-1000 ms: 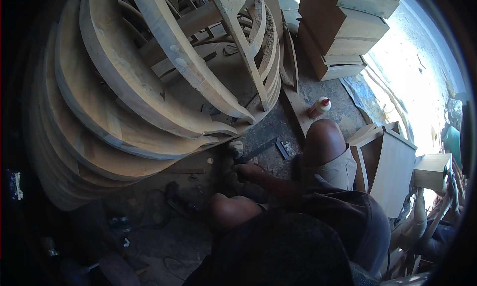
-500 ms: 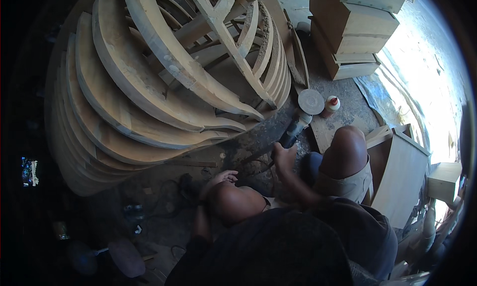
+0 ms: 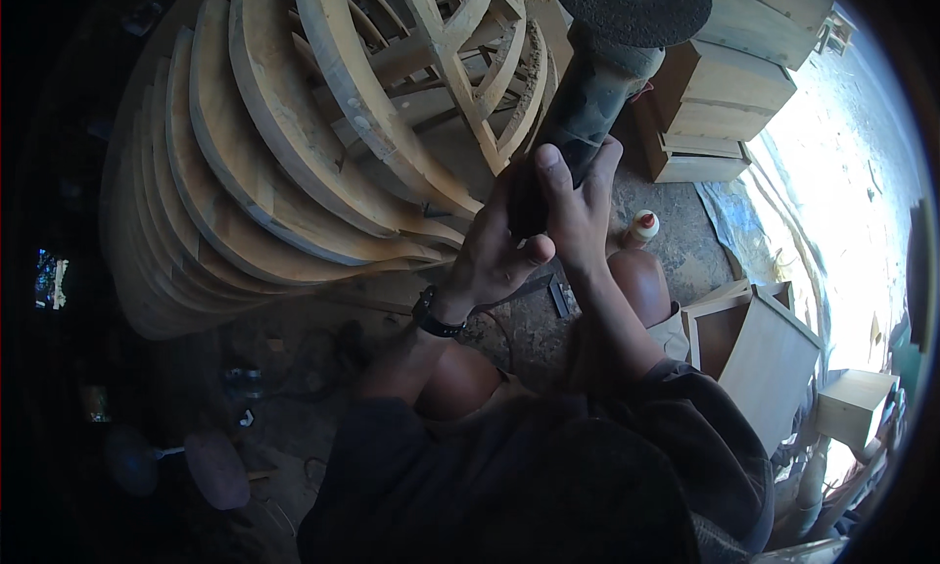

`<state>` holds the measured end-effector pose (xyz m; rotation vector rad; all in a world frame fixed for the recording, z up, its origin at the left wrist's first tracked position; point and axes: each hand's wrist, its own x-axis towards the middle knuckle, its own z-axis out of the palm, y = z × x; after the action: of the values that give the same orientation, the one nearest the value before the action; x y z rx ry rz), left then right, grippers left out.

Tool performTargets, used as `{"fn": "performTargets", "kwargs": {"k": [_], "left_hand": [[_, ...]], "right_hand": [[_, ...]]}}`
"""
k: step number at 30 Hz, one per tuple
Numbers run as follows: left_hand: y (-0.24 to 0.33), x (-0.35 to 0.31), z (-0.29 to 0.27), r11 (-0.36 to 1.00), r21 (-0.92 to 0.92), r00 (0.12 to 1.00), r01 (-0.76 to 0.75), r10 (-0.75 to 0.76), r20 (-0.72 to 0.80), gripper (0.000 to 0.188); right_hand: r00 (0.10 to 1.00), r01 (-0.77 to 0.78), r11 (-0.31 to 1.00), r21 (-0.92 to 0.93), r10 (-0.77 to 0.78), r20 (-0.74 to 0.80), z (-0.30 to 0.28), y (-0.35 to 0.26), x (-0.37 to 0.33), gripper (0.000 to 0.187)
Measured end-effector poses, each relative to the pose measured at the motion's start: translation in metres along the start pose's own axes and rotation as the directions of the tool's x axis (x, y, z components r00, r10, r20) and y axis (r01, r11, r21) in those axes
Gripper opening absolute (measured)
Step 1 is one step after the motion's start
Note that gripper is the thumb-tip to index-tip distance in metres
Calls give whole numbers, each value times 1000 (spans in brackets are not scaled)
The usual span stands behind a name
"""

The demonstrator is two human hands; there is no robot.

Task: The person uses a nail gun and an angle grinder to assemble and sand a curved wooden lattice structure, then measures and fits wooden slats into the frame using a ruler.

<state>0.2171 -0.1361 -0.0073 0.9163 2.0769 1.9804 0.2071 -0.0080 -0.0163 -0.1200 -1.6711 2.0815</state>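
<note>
Nearest is the wearer's own body, seen from above: a dark shirt [image 3: 490, 486] along the lower edge, and two bare bent knees, the left one [image 3: 460, 380] below the left wrist. Both arms reach up to a dark handheld power tool [image 3: 587, 104], raised right of center in front of the wearer. The right hand [image 3: 581, 204] is wrapped around the tool's body, its thumb laid along the near side. The left hand [image 3: 493, 258], with a black wristwatch [image 3: 431, 314] behind it, is at the tool's lower end, thumb standing out; its fingers are mostly hidden — whether they grip, I cannot tell. At the tool's upper end is a broad, dark round disc [image 3: 636, 6], cut off by the top edge.

Beyond the hands, a white bottle with a red tip [image 3: 641, 229] stands on the dusty floor near the right knee [image 3: 641, 282]. To its right lies a pale wooden box [image 3: 769, 363], tilted. Curved wooden ribs [image 3: 284, 192] fill the upper left — a large, open, rounded framework. Farther off, at upper right, wooden boxes [image 3: 729, 84] are stacked beside brightly sunlit ground [image 3: 852, 163].
</note>
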Motion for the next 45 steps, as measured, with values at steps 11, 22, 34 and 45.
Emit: {"fn": "performTargets", "kwargs": {"k": [11, 22, 34, 45], "left_hand": [[-24, 3, 7, 784, -264, 816, 562, -475, 328, 48], [-51, 38, 26, 906, 206, 910, 370, -398, 116, 63], [187, 191, -85, 714, 700, 731, -20, -467, 498, 61], [212, 393, -293, 285, 955, 700, 77, -697, 152, 76]], "right_hand": [[965, -253, 751, 609, 156, 209, -76, 38, 56, 58], [968, -227, 803, 551, 246, 40, -84, 54, 72, 60], [855, -407, 736, 541, 516, -58, -85, -3, 67, 97], [741, -662, 732, 161, 671, -3, -7, -109, 138, 91]]}}
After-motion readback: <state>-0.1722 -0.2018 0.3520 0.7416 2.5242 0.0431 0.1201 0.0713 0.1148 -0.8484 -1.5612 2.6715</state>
